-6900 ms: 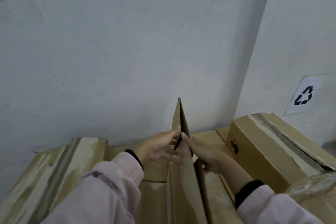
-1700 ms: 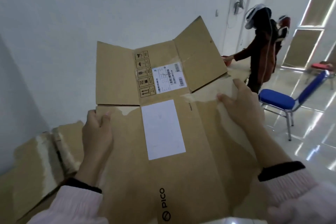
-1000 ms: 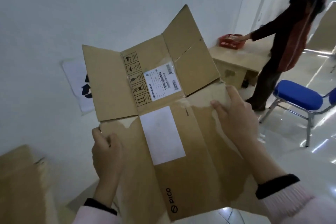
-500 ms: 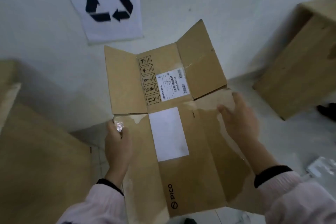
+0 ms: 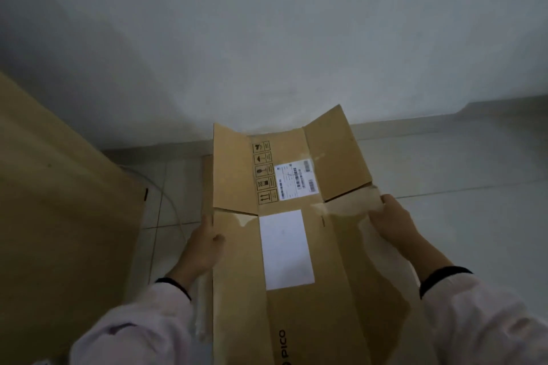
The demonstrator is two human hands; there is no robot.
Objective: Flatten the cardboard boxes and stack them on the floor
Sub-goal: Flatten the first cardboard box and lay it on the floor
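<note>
Two hands, my left hand (image 5: 204,241) and right hand (image 5: 391,221), pinch the flattened box (image 5: 296,246) by its side edges with closed fingers, now lowered from chest height toward the floor (image 5: 444,187) by the wall, ready for stacking.

The scene is dim and grey-toned, with the brightest patch on the wall (image 5: 296,38) at upper centre and shadow deepening toward the left corner. Sleeves at the bottom edge look soft and stretched by wide-angle distortion; label print is unreadably blurred
</note>
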